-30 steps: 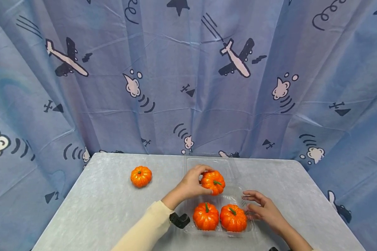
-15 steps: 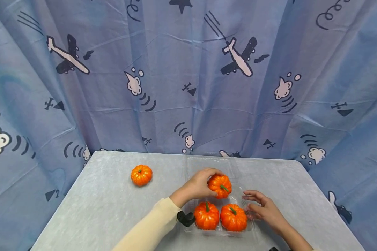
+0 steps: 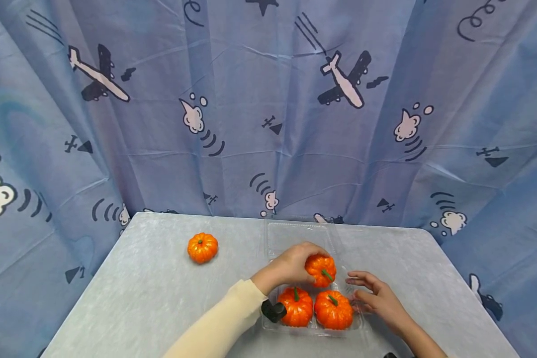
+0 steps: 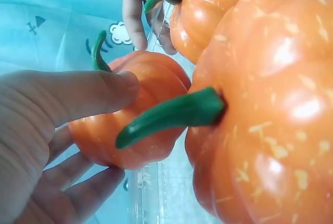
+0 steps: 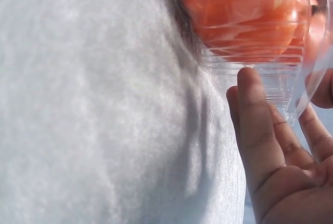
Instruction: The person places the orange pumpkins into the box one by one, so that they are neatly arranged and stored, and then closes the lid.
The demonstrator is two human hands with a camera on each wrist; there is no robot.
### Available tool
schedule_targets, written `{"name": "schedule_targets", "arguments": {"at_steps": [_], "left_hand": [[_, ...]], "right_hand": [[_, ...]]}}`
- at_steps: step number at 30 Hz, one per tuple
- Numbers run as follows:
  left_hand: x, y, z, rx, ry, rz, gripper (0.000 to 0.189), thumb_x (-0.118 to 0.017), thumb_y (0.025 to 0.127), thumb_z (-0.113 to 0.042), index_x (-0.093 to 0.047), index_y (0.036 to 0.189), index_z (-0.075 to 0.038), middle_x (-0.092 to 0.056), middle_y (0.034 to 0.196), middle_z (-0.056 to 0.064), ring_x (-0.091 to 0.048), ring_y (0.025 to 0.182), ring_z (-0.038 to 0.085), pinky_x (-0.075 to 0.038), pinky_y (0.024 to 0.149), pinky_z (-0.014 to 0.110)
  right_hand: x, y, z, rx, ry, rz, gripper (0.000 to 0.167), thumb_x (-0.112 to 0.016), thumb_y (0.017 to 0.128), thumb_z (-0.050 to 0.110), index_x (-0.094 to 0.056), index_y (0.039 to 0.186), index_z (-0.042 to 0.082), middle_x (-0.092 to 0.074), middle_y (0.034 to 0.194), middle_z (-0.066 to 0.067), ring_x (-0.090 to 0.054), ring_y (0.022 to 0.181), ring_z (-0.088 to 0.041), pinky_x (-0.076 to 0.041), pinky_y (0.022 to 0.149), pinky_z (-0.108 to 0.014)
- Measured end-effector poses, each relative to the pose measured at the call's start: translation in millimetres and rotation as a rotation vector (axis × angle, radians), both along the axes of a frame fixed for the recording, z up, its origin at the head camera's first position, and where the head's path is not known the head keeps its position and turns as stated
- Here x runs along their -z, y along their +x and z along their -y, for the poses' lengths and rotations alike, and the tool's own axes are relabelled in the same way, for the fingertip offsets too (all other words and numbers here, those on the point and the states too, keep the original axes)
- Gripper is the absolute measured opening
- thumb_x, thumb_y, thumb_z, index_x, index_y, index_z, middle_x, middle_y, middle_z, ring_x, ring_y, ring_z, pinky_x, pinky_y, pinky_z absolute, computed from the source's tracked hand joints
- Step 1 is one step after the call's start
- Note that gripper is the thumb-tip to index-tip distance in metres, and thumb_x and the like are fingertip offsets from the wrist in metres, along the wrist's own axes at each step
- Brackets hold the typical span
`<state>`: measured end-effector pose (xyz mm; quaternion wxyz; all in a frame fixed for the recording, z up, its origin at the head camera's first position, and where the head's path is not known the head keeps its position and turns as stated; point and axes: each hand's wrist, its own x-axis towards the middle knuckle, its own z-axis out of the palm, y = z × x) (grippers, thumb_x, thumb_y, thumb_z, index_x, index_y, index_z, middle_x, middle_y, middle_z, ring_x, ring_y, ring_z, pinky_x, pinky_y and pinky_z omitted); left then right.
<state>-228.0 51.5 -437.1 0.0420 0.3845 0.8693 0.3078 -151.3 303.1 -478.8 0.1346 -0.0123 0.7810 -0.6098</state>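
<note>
My left hand [image 3: 297,263] grips a small orange toy pumpkin [image 3: 320,271] by its sides, over the back right part of a clear plastic clamshell box [image 3: 313,333]. In the left wrist view the thumb [image 4: 104,91] presses on this pumpkin [image 4: 166,76], with fingers beneath. Two more pumpkins sit side by side in the box's front half, one at left [image 3: 297,309] and one at right [image 3: 333,311], green stems up. Beside the box's right wall is my right hand [image 3: 380,301], fingers loosely extended. The right wrist view shows its fingertips at the ribbed wall [image 5: 255,60].
Another orange pumpkin [image 3: 203,248] stands alone on the grey tabletop [image 3: 152,293], left of the box. The box's clear lid [image 3: 295,237] lies folded back toward the rear table edge. A blue curtain [image 3: 232,124] with airplane prints hangs behind.
My left hand has carried its pumpkin rightward and slightly toward me, over the box's back right part. The right hand has stayed by the box's right wall.
</note>
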Motion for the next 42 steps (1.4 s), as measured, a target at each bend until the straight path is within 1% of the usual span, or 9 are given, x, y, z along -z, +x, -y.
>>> {"name": "schedule_targets", "arguments": {"at_steps": [5,9,16,20,26,30,35,38,42], "left_hand": [[-0.9,1.3,-4.5,0.013,-0.054,0.0,0.059,-0.085,0.069,-0.017,-0.062,0.122,-0.025,-0.06,0.123,-0.004,-0.057,0.11,0.01,-0.046,0.096,0.021],[-1.5,2.2,-6.5,0.016,-0.076,-0.004,0.059,-0.085,0.069,-0.017,-0.062,0.123,-0.025,-0.059,0.124,-0.004,-0.056,0.11,0.01,-0.046,0.096,0.021],[-0.4,0.9,-9.8,0.056,-0.109,-0.095,0.057,-0.085,0.071,-0.019,-0.062,0.123,-0.024,-0.06,0.123,-0.006,-0.056,0.111,0.011,-0.044,0.098,0.02],[-1.1,1.6,-11.0,0.049,-0.121,-0.109,0.057,-0.085,0.071,-0.021,-0.062,0.123,-0.025,-0.06,0.122,-0.006,-0.055,0.111,0.012,-0.044,0.097,0.02],[-0.5,1.9,-11.4,0.049,-0.123,-0.113,0.057,-0.084,0.071,-0.022,-0.061,0.123,-0.023,-0.059,0.123,-0.004,-0.055,0.111,0.014,-0.044,0.097,0.021],[1.2,1.6,-10.6,0.05,-0.109,-0.1,0.058,-0.084,0.071,-0.021,-0.061,0.124,-0.023,-0.058,0.124,-0.002,-0.055,0.112,0.013,-0.044,0.098,0.021],[1.2,2.3,-9.4,0.028,-0.097,-0.059,0.061,-0.085,0.07,-0.02,-0.059,0.125,-0.022,-0.058,0.123,-0.002,-0.056,0.111,0.012,-0.045,0.097,0.021],[1.5,2.9,-9.0,0.014,-0.093,-0.051,0.062,-0.085,0.069,-0.019,-0.058,0.125,-0.022,-0.058,0.123,-0.001,-0.056,0.11,0.012,-0.046,0.096,0.021],[2.8,2.8,-8.5,0.001,-0.086,-0.043,0.062,-0.085,0.07,-0.021,-0.058,0.126,-0.024,-0.058,0.124,-0.001,-0.056,0.111,0.012,-0.047,0.095,0.022]], "right_hand": [[0.3,-0.5,-0.3,0.006,0.003,0.009,0.047,-0.055,0.095,0.009,-0.04,0.138,-0.002,-0.045,0.137,-0.032,-0.068,0.09,-0.02,-0.059,0.073,-0.038],[0.4,-0.5,-0.2,0.009,0.007,0.007,0.047,-0.055,0.095,0.009,-0.04,0.138,-0.002,-0.045,0.137,-0.032,-0.068,0.09,-0.021,-0.059,0.073,-0.038],[0.9,-0.3,-0.9,0.008,0.005,-0.002,0.045,-0.055,0.095,0.009,-0.042,0.137,0.0,-0.047,0.135,-0.03,-0.068,0.09,-0.02,-0.059,0.073,-0.037],[0.3,0.3,-0.9,0.006,0.005,-0.008,0.044,-0.055,0.095,0.008,-0.043,0.136,0.0,-0.049,0.134,-0.028,-0.068,0.09,-0.019,-0.059,0.073,-0.036],[-1.1,0.9,0.2,0.011,0.012,-0.009,0.046,-0.055,0.095,0.009,-0.041,0.137,-0.002,-0.047,0.135,-0.03,-0.068,0.09,-0.019,-0.059,0.073,-0.036],[-1.7,1.2,0.9,0.013,0.013,-0.007,0.047,-0.055,0.095,0.008,-0.04,0.137,-0.003,-0.045,0.136,-0.032,-0.068,0.09,-0.018,-0.059,0.073,-0.036],[-1.6,1.3,0.9,0.014,0.013,-0.007,0.047,-0.054,0.095,0.008,-0.039,0.138,-0.004,-0.044,0.137,-0.033,-0.068,0.09,-0.019,-0.059,0.073,-0.037],[-0.9,1.1,0.6,0.012,0.015,-0.012,0.048,-0.055,0.095,0.008,-0.039,0.138,-0.004,-0.044,0.137,-0.034,-0.068,0.09,-0.019,-0.059,0.073,-0.037],[-0.3,0.9,0.4,0.01,0.017,-0.016,0.047,-0.054,0.095,0.008,-0.039,0.138,-0.004,-0.044,0.137,-0.034,-0.068,0.09,-0.02,-0.059,0.073,-0.037]]}}
